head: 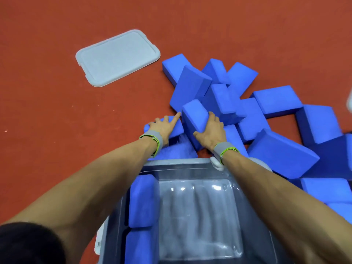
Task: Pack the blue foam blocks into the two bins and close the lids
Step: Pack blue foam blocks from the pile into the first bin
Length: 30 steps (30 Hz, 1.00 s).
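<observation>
**A count of the floor**

One clear bin (190, 206) stood open, with two blue blocks (143, 201) along its left wall. One grey lid (118, 58) lay apart on the floor. The loose blue heap (228, 103) held perhaps fifteen blocks; overlaps hid some. Two hands were there, left hand (162, 128) and right hand (211, 132).
</observation>
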Motion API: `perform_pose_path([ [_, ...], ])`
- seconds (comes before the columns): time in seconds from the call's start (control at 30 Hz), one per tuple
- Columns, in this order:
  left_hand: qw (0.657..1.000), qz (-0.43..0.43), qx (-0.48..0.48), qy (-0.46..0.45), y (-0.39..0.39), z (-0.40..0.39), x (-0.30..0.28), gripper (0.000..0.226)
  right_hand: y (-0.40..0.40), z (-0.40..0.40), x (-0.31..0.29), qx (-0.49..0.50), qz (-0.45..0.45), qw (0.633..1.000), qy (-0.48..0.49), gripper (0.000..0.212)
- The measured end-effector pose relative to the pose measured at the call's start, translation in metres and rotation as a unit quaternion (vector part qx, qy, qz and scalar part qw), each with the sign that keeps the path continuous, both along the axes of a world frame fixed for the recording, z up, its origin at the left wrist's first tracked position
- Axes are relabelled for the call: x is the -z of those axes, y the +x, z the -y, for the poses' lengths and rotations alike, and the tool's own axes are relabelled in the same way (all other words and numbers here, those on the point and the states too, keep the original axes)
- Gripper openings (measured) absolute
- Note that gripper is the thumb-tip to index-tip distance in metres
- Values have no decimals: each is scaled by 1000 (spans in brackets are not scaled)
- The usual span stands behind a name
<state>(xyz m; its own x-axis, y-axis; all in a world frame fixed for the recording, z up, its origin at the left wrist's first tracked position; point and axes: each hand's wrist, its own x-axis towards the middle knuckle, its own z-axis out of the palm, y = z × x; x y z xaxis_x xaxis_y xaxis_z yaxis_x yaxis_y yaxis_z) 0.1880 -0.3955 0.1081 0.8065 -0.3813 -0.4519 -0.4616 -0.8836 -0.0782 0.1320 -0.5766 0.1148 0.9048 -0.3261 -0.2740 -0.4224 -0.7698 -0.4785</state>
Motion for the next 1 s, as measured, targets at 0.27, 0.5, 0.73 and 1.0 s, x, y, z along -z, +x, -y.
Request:
perform_pose_path([
  [0.27, 993, 99, 60, 37, -21, -36, -93, 125, -44, -20, -80, 10, 75, 997, 14, 95],
  [0.5, 978, 193, 64, 37, -64, -48, -173, 117, -113, -41, -133, 36, 126, 991, 28, 95],
  [0.73, 975, 209, 64, -39, -117, -39, -215, 99, -169, -51, -166, 78, 185, 978, 47, 95],
  [1.0, 967, 221, 103, -76, -163, -27, -237, 87, -231, -48, -179, 135, 242, 960, 43, 93],
])
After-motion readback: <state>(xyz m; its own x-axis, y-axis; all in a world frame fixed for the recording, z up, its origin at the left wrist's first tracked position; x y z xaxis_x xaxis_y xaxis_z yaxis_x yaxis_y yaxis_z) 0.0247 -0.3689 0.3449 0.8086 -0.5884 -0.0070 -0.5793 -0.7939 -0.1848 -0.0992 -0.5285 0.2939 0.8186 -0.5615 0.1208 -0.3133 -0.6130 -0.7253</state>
